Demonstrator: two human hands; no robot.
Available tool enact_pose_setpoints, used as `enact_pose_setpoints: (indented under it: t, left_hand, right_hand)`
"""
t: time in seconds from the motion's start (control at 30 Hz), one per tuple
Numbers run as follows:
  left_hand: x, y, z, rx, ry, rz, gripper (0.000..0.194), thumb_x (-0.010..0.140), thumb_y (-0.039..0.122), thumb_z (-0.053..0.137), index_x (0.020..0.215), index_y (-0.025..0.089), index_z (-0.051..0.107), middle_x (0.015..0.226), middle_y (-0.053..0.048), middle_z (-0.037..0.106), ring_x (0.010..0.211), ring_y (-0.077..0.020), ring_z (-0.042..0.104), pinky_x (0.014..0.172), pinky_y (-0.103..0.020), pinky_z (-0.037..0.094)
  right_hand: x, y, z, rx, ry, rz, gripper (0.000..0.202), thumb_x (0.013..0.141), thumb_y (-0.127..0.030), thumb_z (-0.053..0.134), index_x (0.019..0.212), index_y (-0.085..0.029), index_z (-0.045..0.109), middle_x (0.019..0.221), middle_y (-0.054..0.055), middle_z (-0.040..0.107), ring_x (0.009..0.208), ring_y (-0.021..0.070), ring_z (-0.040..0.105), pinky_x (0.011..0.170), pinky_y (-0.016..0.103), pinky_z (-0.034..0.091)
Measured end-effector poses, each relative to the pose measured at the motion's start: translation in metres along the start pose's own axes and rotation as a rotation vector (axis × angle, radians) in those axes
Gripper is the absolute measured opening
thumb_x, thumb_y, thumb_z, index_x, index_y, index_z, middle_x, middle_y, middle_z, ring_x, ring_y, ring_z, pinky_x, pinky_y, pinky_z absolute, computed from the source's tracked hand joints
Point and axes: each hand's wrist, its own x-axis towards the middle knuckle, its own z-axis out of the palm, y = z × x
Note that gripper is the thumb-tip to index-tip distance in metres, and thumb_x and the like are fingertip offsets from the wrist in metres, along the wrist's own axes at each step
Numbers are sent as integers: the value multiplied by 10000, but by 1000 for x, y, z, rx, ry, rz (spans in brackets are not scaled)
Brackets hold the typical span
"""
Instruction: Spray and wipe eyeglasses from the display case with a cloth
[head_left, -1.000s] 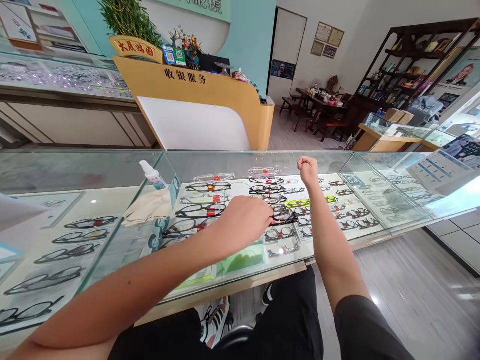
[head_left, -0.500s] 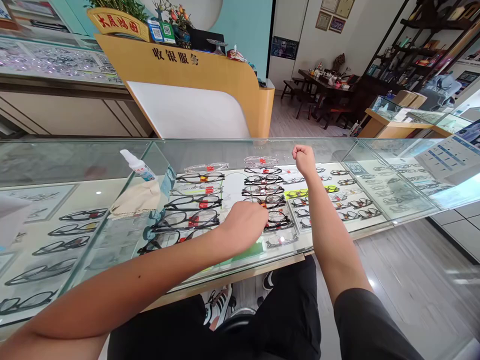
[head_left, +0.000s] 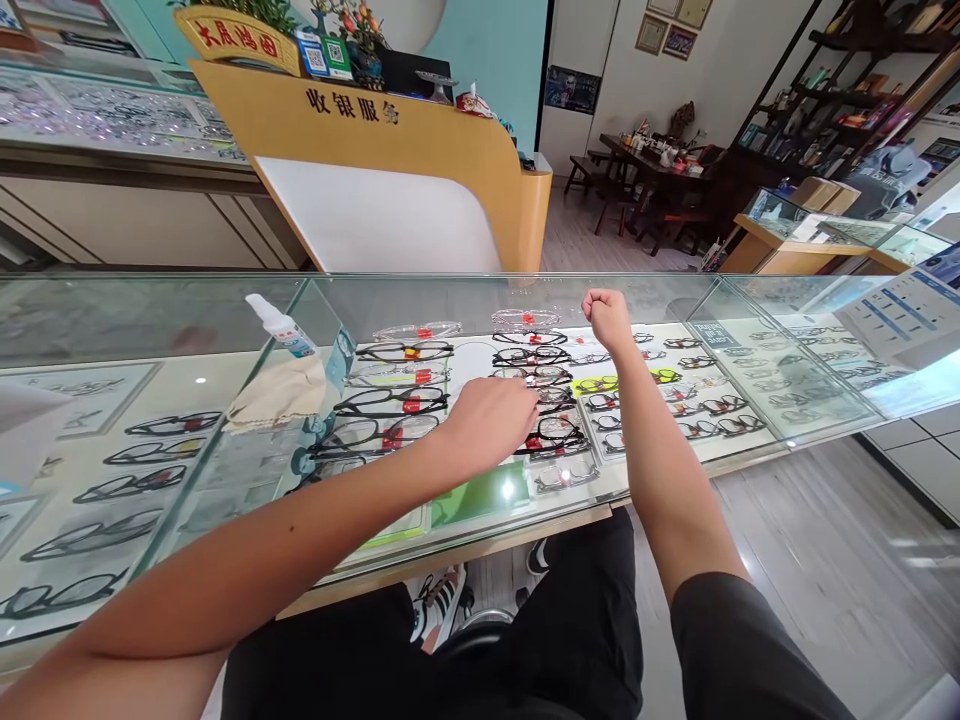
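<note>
My left hand (head_left: 491, 415) reaches into the glass display case (head_left: 150, 330), over rows of eyeglasses on white trays. Its fingertips are pinched on a thin-framed pair of glasses (head_left: 551, 395) in the middle column. Just in front of it lies a black-framed pair with a red tag (head_left: 559, 435). My right hand (head_left: 606, 318) is a closed fist held up farther back, above a yellow-framed pair (head_left: 600, 384), with nothing visible in it. My right forearm crosses the case's near edge.
A spray bottle (head_left: 281, 325) and a beige cloth (head_left: 274, 392) lie on the glass top at the left. A yellow cashier counter (head_left: 420, 150) stands behind the case. More display cases (head_left: 825, 340) and dark furniture stand at the right. My legs and shoes show below the case.
My left hand has moved back from the black-framed pair to the row behind it. My right fist has stayed in place. The view has tilted down slightly.
</note>
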Motion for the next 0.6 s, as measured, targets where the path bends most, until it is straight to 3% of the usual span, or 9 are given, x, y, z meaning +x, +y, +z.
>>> enact_pose_setpoints:
  t: [0.4,0.5,0.6]
  left_hand:
    - [21,-8,20,-45,12,-47,315,1068,251,523,967,176,812,1048,-143,831,973,-303,779,702,-351,452]
    - [18,-6,16,-55,31,-40,318,1071,257,527,958,191,818,1053,-128,834,972,-300,774,703,-353,447]
    - [7,-5,0,-94,98,-31,298,1070,280,551,970,224,827,1028,-87,840,956,-287,765,678,-345,410]
  right_hand:
    - [-1,-1,1,-46,-32,-36,153,671,-123,454,604,-239,529,551,-28,413,569,155,358,615,322,265]
    - [-2,-2,1,-51,-33,-40,159,677,-124,448,609,-237,537,558,-30,422,572,153,361,621,321,270]
    - [-3,-2,0,-53,-30,-41,161,678,-128,447,608,-234,547,560,-29,438,579,151,370,628,319,277]
